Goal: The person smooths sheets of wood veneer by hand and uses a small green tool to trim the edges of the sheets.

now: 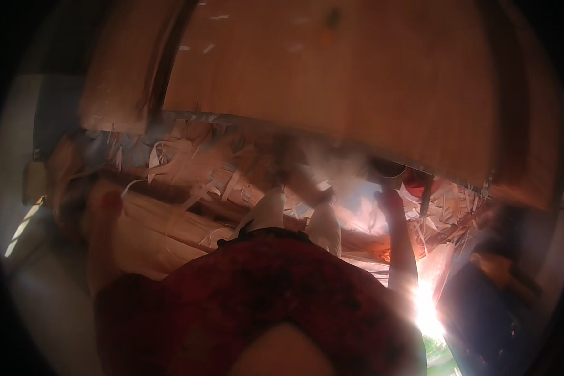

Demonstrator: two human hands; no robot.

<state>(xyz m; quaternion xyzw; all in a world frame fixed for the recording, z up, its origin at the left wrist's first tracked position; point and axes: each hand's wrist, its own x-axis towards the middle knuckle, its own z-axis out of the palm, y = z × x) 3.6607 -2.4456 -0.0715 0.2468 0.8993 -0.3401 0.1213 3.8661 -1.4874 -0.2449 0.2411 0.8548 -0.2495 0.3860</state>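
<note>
My left hand hangs low at the left, beside bundled strips of thin wood sheet. It is dim and smeared, so its fingers cannot be made out. On the right, my right hand is lowered under the near edge of a broad wooden panel. A round, cup-like rim shows just above that hand, with a red object beside it. Blur hides whether the hand touches either one.
Torn wood-sheet scraps litter the floor around my legs. Another wooden panel stands at the left. Strong glare washes out the lower right, next to a dark blue shape.
</note>
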